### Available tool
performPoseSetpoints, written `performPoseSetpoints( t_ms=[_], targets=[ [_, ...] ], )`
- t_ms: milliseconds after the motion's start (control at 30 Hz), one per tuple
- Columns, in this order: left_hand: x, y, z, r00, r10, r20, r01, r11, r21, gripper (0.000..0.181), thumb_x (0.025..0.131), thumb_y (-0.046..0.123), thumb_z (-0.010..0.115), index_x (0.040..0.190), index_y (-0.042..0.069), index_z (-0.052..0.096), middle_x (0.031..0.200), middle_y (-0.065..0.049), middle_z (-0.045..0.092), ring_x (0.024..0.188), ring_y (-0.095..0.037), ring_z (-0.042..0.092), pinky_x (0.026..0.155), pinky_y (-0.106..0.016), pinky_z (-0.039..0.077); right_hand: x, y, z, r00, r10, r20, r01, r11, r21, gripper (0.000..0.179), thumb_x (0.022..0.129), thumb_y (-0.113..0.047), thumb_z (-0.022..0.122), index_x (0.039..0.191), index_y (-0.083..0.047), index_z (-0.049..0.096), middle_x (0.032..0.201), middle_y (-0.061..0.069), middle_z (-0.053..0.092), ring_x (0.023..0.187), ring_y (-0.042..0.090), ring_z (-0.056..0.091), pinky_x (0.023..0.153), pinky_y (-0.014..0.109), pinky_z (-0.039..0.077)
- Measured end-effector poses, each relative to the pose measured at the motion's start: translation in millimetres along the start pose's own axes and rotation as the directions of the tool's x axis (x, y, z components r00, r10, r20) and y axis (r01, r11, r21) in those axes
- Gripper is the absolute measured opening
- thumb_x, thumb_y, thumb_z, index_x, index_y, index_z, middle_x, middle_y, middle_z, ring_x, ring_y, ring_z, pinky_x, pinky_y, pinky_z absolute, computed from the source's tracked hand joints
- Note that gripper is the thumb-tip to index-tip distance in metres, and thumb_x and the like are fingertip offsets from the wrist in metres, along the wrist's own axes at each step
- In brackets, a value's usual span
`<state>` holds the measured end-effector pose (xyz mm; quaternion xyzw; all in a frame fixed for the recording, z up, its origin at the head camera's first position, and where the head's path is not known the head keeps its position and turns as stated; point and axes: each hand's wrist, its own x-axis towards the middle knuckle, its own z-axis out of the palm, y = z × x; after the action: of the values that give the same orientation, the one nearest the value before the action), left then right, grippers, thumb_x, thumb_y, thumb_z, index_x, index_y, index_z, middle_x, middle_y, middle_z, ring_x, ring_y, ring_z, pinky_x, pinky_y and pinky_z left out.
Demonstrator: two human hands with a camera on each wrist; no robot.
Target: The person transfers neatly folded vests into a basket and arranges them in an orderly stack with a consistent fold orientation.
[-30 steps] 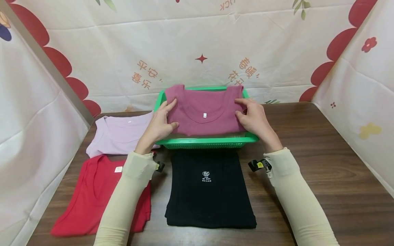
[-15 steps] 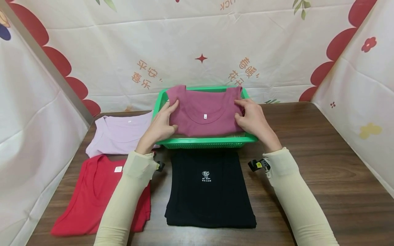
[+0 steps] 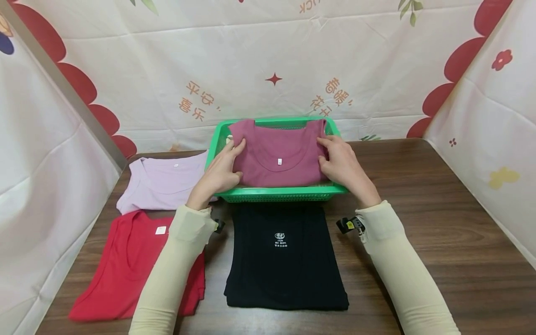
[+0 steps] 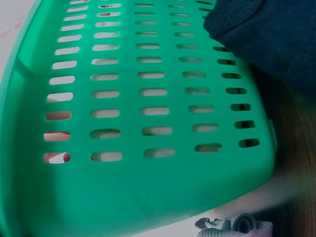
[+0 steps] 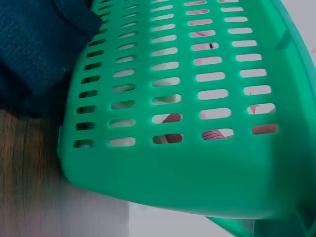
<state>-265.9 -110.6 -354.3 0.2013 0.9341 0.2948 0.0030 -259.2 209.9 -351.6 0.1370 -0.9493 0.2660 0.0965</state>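
Observation:
A folded mauve tank top (image 3: 279, 172) with a small white neck label lies inside the green plastic basket (image 3: 284, 191). My left hand (image 3: 221, 171) holds its left side, thumb near the front and index finger on top. At the opposite side, my right hand (image 3: 344, 166) holds the edge the same way. The remaining fingers of both hands are mostly hidden by cloth and basket. In both wrist views the slotted basket wall (image 4: 148, 187) blocks the hands' work. Something pale (image 3: 229, 139) shows under the tank top at the basket's left.
A folded black tank top (image 3: 286, 265) lies in front of the basket. To the left are a lilac tank top (image 3: 167, 179) and a red tank top (image 3: 138, 260), partly covered by my left forearm. Patterned white cloth (image 3: 268, 56) hangs behind the wooden table (image 3: 439, 223).
The mauve tank top has sunk slightly lower into the basket, and its sides have drawn inward. Both hands have moved a little closer together with it.

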Motion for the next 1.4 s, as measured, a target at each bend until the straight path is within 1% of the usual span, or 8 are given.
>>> performPoseSetpoints(
  t_ms=[200,333,467,600,767,1000,1300,1400],
  targets=[
    [0.4,1.0,0.7,1.0,0.007,-0.001,-0.007,1.0,0.03,0.087,0.087,-0.004,0.063,0.164,0.012,0.025,0.17,-0.011,0.024,0.157,-0.025,0.026,0.107,-0.044,0.043,1.2,1.1,2.1,1.0,-0.015,-0.006,0.014,1.0,-0.026,0.051,0.098,-0.007,0.06,0.147,0.007,0.052,0.15,0.03,0.048,0.137,0.045,0.048,0.111,0.062,0.043],
    [1.3,1.2,1.4,1.0,-0.009,0.015,0.009,0.999,0.048,0.088,0.088,-0.003,0.063,0.165,0.014,0.024,0.172,-0.012,0.02,0.159,-0.026,0.024,0.101,-0.044,0.045,1.5,3.2,3.5,1.0,-0.015,-0.002,0.015,0.999,-0.047,0.052,0.098,-0.008,0.062,0.146,0.008,0.052,0.149,0.03,0.049,0.136,0.045,0.049,0.111,0.062,0.042],
    [1.9,1.6,1.8,0.999,-0.022,0.029,0.021,0.998,0.051,0.088,0.088,-0.003,0.062,0.165,0.015,0.024,0.174,-0.011,0.014,0.16,-0.027,0.02,0.103,-0.045,0.045,1.5,4.3,4.5,1.0,-0.017,0.005,0.017,0.998,-0.061,0.053,0.098,-0.01,0.065,0.146,0.008,0.052,0.149,0.03,0.049,0.134,0.046,0.05,0.109,0.063,0.044],
    [2.9,0.9,2.2,0.999,-0.028,0.037,0.026,0.998,0.057,0.087,0.088,-0.003,0.061,0.165,0.015,0.023,0.174,-0.012,0.014,0.16,-0.028,0.02,0.104,-0.045,0.045,1.6,4.1,4.9,1.0,-0.023,0.01,0.023,0.997,-0.078,0.055,0.097,-0.01,0.066,0.147,0.008,0.051,0.148,0.03,0.049,0.133,0.045,0.051,0.107,0.062,0.046],
    [3.6,0.2,2.0,0.998,-0.039,0.045,0.035,0.997,0.069,0.088,0.087,-0.003,0.06,0.165,0.015,0.023,0.174,-0.012,0.014,0.16,-0.028,0.02,0.105,-0.046,0.045,1.5,2.4,5.1,1.0,-0.017,0.023,0.019,0.995,-0.102,0.054,0.098,-0.01,0.064,0.147,0.008,0.05,0.149,0.031,0.048,0.136,0.046,0.048,0.109,0.064,0.043],
    [2.4,1.1,1.4,0.996,-0.06,0.062,0.054,0.995,0.084,0.086,0.088,-0.002,0.061,0.165,0.014,0.024,0.174,-0.014,0.013,0.161,-0.028,0.019,0.112,-0.046,0.043,1.4,0.9,6.6,0.999,-0.011,0.035,0.014,0.993,-0.113,0.052,0.098,-0.012,0.065,0.144,0.009,0.054,0.146,0.031,0.051,0.133,0.045,0.05,0.107,0.063,0.044],
    [2.5,1.1,1.4,0.995,-0.061,0.077,0.053,0.993,0.101,0.085,0.089,-0.001,0.061,0.164,0.012,0.025,0.174,-0.014,0.015,0.16,-0.028,0.021,0.105,-0.045,0.045,1.6,1.3,6.8,0.999,-0.023,0.044,0.029,0.99,-0.14,0.05,0.096,-0.011,0.067,0.141,0.008,0.058,0.143,0.03,0.053,0.13,0.045,0.052,0.105,0.063,0.046],
    [3.3,0.7,1.3,0.993,-0.065,0.1,0.055,0.993,0.102,0.084,0.091,0.004,0.062,0.165,0.012,0.023,0.174,-0.015,0.014,0.161,-0.029,0.019,0.113,-0.048,0.042,1.2,1.4,6.6,0.999,-0.026,0.04,0.031,0.99,-0.135,0.048,0.096,-0.011,0.067,0.14,0.008,0.059,0.142,0.03,0.054,0.13,0.045,0.052,0.104,0.063,0.046]
  ],
)
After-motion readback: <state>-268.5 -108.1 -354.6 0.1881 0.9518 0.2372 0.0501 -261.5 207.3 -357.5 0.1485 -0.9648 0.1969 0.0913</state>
